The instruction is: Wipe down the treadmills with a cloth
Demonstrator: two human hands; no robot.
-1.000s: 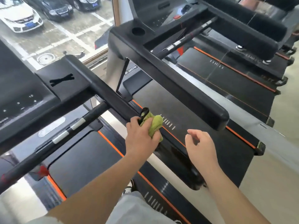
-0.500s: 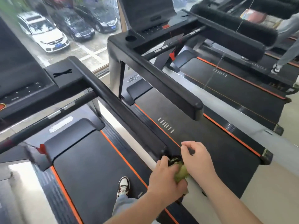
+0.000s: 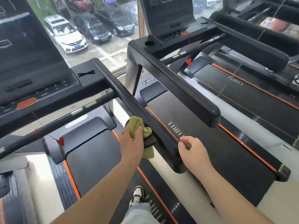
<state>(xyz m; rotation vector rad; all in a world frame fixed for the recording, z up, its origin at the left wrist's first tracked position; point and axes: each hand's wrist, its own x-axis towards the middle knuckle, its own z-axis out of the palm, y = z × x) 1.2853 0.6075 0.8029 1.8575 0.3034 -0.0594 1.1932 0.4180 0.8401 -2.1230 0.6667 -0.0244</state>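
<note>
I stand on a black treadmill (image 3: 92,152) with orange belt trim. My left hand (image 3: 131,143) grips a green cloth (image 3: 137,126) bunched with a dark cloth piece, pressed against the left side of this treadmill's right handrail (image 3: 137,109). My right hand (image 3: 192,151) hovers on the other side of that rail near its end, fingers loosely curled and holding nothing. The rail runs from the console (image 3: 32,78) back toward me.
A second treadmill (image 3: 210,143) stands right beside mine with its own thick handrail (image 3: 178,88), and a third (image 3: 252,88) further right. A black crossbar (image 3: 64,118) with a red clip spans my treadmill. A window shows parked cars. My shoe (image 3: 137,194) is on the belt.
My left hand has slid the cloth from the rail's near end forward along its left side. My right hand has let go of the cloth and moved to the rail's right.
</note>
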